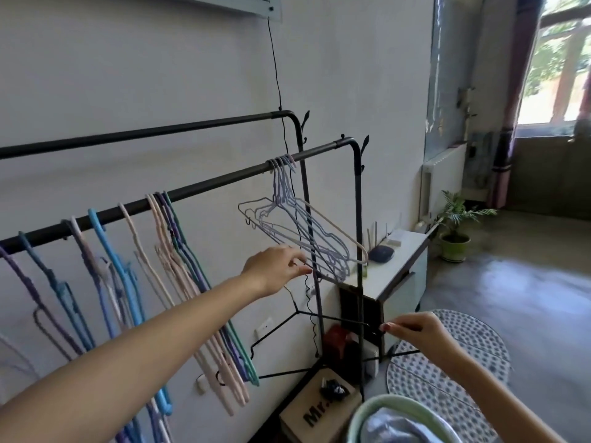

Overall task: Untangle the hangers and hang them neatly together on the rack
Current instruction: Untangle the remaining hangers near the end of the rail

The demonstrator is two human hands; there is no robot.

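A black two-rail rack (208,183) stands along the wall. Near the right end of its front rail hangs a bunch of lavender wire hangers (297,225), swung up to the right. My left hand (271,270) is stretched out to it, fingertips pinched at the bunch's lower edge. Several blue, purple, pink and teal hangers (172,266) hang unevenly spaced along the left of the same rail. My right hand (419,334) pinches one shoulder end of a thin black hanger (335,318), held low and tilted below the rail.
A cardboard box (316,410) sits at the rack's foot, with a pale green basket (361,410) holding cloth in front of it. A dotted round rug (463,362), a white cabinet (396,260) and a potted plant (454,225) lie to the right. A black cable (278,75) hangs down the wall.
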